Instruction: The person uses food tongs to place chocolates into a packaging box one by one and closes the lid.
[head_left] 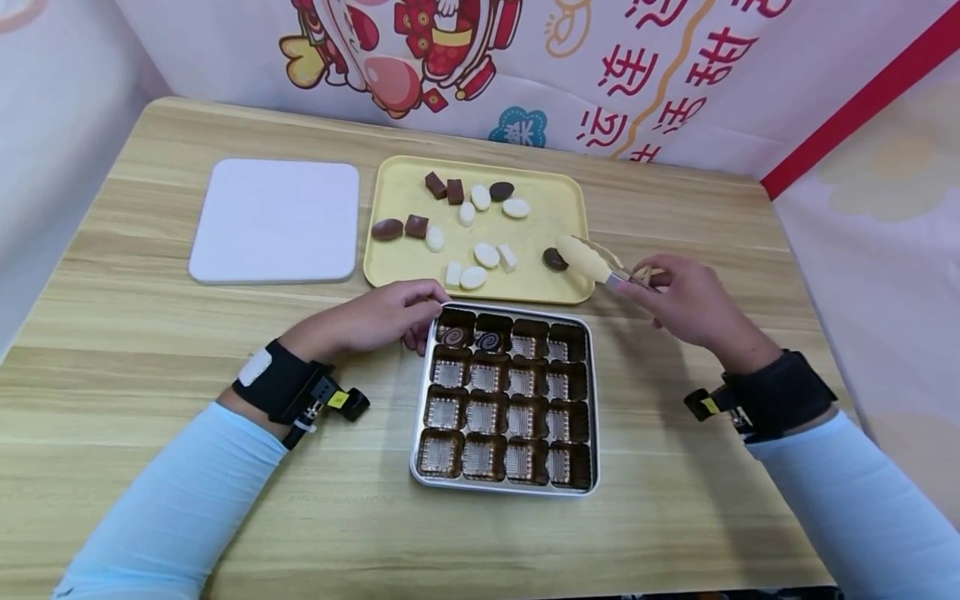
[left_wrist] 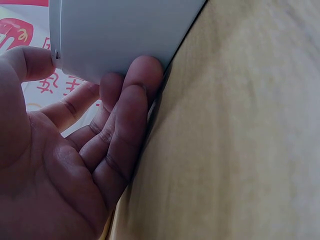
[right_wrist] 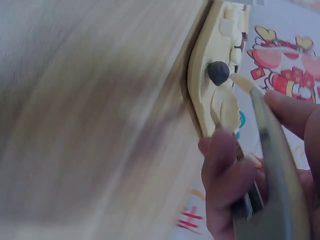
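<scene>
My left hand (head_left: 375,319) holds the far left corner of a square tin (head_left: 506,487), thumb at the rim and fingers against its outer wall (left_wrist: 120,35). Its brown insert has several square compartments; two in the far row hold dark chocolates with swirls, one here (head_left: 489,341). With my right hand (head_left: 690,304) I grip tongs (head_left: 588,260) with pale, leaf-shaped tips. These tips stand apart over the right end of a yellow tray (head_left: 420,273), right at a dark oval chocolate (right_wrist: 218,73).
On the tray lie several more chocolates: white ovals (head_left: 486,254), white blocks (head_left: 507,257), brown blocks (head_left: 416,226) and brown or dark ovals (head_left: 387,229). A white rectangular board (head_left: 277,218) lies left of the tray. A printed cloth (head_left: 600,75) stands behind the table.
</scene>
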